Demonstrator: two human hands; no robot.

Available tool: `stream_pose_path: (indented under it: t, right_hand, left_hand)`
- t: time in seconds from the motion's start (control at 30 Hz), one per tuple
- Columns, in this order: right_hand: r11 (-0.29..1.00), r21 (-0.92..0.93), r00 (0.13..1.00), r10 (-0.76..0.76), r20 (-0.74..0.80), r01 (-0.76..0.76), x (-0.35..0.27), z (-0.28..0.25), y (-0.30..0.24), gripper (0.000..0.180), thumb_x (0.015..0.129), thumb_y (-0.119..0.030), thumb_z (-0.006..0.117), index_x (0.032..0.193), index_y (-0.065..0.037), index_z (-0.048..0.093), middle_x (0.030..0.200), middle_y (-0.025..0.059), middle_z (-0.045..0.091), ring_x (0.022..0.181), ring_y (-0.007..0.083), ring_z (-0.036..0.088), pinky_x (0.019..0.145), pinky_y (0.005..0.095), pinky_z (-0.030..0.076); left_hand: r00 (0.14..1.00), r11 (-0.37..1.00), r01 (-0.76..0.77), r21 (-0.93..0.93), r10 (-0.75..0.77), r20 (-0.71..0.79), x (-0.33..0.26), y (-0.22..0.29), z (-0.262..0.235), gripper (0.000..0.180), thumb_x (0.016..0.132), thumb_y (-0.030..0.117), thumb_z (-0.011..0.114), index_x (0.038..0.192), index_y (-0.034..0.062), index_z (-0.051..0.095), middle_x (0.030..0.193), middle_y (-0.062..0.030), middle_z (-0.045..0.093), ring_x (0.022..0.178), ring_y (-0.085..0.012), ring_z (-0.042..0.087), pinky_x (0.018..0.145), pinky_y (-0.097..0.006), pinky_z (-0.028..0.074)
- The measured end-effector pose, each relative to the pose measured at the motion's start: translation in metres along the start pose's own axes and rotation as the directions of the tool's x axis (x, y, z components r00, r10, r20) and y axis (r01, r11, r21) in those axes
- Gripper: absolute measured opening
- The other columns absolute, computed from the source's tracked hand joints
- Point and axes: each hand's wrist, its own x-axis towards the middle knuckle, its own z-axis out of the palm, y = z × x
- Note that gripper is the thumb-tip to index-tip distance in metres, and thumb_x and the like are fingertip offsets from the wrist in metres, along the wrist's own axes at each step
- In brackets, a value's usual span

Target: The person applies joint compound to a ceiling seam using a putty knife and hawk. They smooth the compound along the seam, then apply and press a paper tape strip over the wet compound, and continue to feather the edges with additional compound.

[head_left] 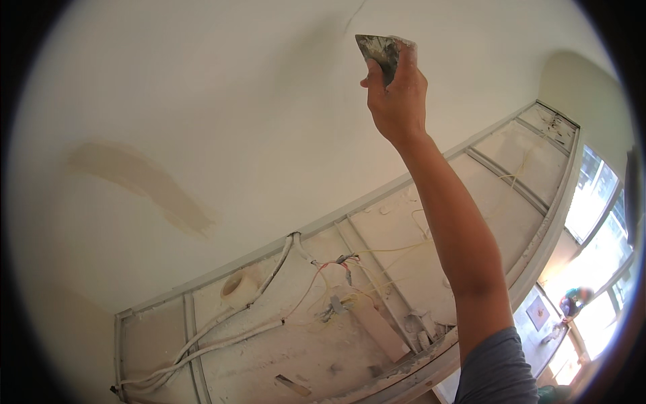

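Hands: right (398,94) grips putty knife (380,50) at ceiling (222,81); wires (222,323) below.

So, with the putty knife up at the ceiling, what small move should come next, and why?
Probably draw the putty knife along the thin crack just above it. The right hand holds the blade against the white ceiling, and the crack looks unfilled, while the patch further left is already covered with filler.
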Motion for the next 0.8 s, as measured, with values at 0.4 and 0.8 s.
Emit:
stream_pose_path:
  t: [0.4, 0.8]
  right_hand:
    - [0.977, -0.110, 0.979, -0.189, -0.071, 0.180, 0.013, 0.021, 0.013, 0.031, 0.100, -0.006, 0.065, 0.128, -0.001, 0.052, 0.103, 0.0190, 0.073, 0.083, 0.0386, 0.072, 0.070, 0.0447, 0.059]
    - [0.967, -0.173, 0.977, -0.203, -0.068, 0.189, 0.010, 0.026, 0.008, 0.026, 0.101, -0.003, 0.063, 0.124, -0.004, 0.052, 0.104, 0.0188, 0.073, 0.086, 0.0424, 0.072, 0.070, 0.0459, 0.060]
  left_hand:
    - [0.993, 0.993, -0.110, 0.047, 0.109, 0.039, 0.007, 0.015, -0.011, 0.021, 0.095, 0.019, 0.078, 0.107, 0.0040, 0.070, 0.087, -0.0147, 0.067, 0.072, -0.0313, 0.065, 0.068, -0.044, 0.055]
    - [0.995, 0.998, 0.028, 0.054, -0.033, 0.092, -0.006, -0.012, 0.002, 0.015, 0.093, 0.017, 0.079, 0.104, 0.0092, 0.071, 0.084, -0.0105, 0.068, 0.066, -0.0262, 0.063, 0.062, -0.039, 0.054]
